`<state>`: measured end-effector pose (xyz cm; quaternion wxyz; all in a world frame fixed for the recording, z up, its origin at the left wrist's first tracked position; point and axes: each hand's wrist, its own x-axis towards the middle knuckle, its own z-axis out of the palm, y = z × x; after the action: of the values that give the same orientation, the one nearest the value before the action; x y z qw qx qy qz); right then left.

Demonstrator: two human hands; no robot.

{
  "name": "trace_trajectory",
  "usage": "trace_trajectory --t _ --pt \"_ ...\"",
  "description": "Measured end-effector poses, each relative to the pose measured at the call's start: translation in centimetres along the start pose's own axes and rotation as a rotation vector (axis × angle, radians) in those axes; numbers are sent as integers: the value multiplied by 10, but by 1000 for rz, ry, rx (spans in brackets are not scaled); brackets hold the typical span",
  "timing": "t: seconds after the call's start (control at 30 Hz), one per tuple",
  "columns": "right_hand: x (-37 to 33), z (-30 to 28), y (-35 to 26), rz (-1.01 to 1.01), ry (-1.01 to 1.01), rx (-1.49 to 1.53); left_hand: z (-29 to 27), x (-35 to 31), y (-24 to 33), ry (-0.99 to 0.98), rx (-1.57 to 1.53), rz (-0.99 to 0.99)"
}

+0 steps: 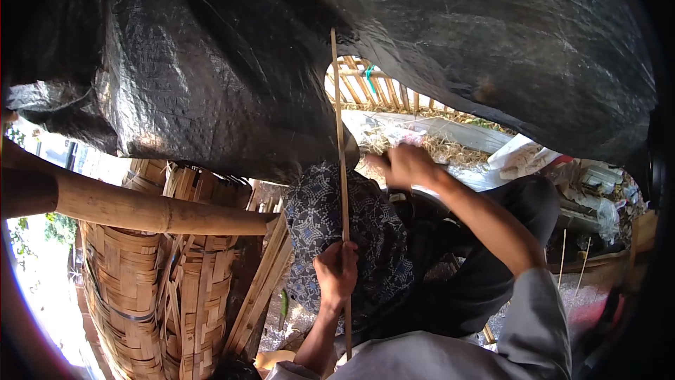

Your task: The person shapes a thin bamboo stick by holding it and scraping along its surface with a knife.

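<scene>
A long, thin bamboo strip (344, 190) runs nearly upright through the middle of the view, from the dark sheet down to my lap. My left hand (336, 272) is closed round its lower part, in front of a dark blue patterned cloth (316, 211) draped over my leg. Farther off and to the right, my right hand (410, 167) is closed, with its arm reaching forward past my bent knee. A brownish shape shows at its left side, but blur hides what that hand holds. The right hand is apart from the strip.
A black plastic sheet (225, 63) hangs low across the far side. Tall woven bamboo baskets (123, 274) stand at the left, with a thick bamboo pole (162, 211) crossing in front. Split bamboo slats (261, 285) lean beside them. Beyond lies a bamboo fence (380, 89); litter and straw lie right.
</scene>
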<state>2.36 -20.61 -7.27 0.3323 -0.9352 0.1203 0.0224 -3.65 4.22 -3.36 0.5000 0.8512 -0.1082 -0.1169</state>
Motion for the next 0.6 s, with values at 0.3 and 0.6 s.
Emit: trace_trajectory --t 0.3,0.6 --pt "19 -10 54 331 101 333 3 13 2 -58 -271 -130" --pt "-39 -23 4 216 -75 538 2 12 15 -83 -295 -173"
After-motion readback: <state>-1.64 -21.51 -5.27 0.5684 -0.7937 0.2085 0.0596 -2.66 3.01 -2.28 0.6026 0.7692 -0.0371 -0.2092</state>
